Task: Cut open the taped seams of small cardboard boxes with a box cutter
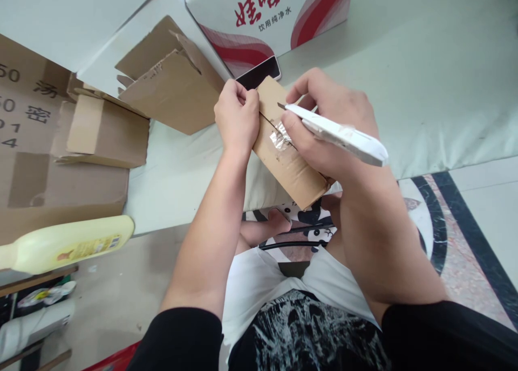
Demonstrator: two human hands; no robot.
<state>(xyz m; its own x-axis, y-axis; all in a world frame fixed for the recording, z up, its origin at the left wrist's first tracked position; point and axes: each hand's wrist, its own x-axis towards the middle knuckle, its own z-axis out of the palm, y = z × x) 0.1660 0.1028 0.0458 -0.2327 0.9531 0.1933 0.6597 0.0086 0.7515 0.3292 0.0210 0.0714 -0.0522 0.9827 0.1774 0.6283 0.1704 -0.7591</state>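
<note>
A small brown cardboard box (283, 163) lies tilted at the front edge of the table, with a seam along its top and a patch of shiny clear tape (280, 137) across it. My left hand (238, 114) grips the box's far left edge, thumb and fingers pinched together. In my right hand (329, 109) is a white box cutter (343, 136), its short blade out and pointing left above the box top. The fingers of that hand wrap around the handle, and its lower part rests close to the box's right side.
A dark-screened phone (261, 74) lies behind the box, against a white and red carton (267, 25). Opened cardboard boxes (174, 85) stand at the left, with a large printed carton (28, 187) beyond them. A pale yellow bottle (76, 243) is at the lower left.
</note>
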